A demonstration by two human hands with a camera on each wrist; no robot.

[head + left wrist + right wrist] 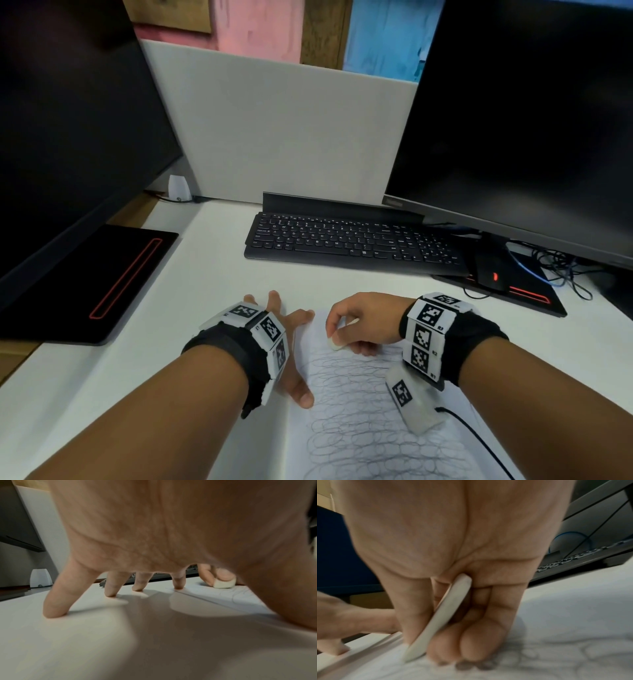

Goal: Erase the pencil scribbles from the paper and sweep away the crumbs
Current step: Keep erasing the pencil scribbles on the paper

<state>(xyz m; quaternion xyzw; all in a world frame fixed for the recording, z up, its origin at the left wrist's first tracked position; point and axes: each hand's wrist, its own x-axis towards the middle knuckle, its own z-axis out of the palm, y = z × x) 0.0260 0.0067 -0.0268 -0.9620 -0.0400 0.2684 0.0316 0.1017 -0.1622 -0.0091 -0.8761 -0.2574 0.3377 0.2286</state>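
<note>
A white sheet of paper [370,411] covered in grey pencil scribbles [356,428] lies on the white desk in front of me. My right hand [359,322] pinches a flat white eraser [335,343] with its lower end on the top of the scribbles; the eraser [443,616] runs slanted between thumb and curled fingers, and it shows small past my left fingers as the eraser [223,584]. My left hand [291,346] is spread at the sheet's left edge. Its straight fingertips [109,592] press on the desk, and the index tip and thumb on the paper [214,595].
A black keyboard [346,240] lies beyond the paper, with a black mouse [491,270] on a pad to its right beside tangled cables [561,267]. Dark monitors [513,113] stand left and right. A black pad [102,284] lies at the left.
</note>
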